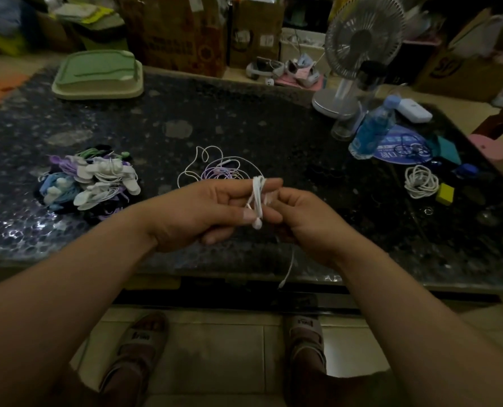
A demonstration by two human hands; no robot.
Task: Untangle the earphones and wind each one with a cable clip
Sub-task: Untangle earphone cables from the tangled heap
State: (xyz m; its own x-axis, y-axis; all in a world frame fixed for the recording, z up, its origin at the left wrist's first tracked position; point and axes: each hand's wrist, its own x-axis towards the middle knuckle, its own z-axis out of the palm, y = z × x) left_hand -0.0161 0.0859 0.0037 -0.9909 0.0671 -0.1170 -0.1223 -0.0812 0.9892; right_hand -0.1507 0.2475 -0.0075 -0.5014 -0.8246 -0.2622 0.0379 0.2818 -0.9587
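Earphone, one set: the white earphone (257, 198) is wound into a tight bundle of upright loops round the outstretched fingers of the left hand (203, 212). It is held in the air above the near edge of the dark speckled surface (244, 118).
- Earbud: one hangs at the bottom of the bundle.
- Loose tail: white cord drops below the right hand (306, 221), past the edge of the surface.
- Pose, left hand: upper fingers straight and pointing right, lower fingers curled, thumb pinning the loops against them.
- Pose, right hand: fingers curled, tips meeting the bundle from the right and gripping the cord.
- Tangle of earphones (218, 168): white and purple cords on the surface, just beyond the hands.
- Pile of clips and cords (91, 183): white, blue and purple, on the surface to the left.
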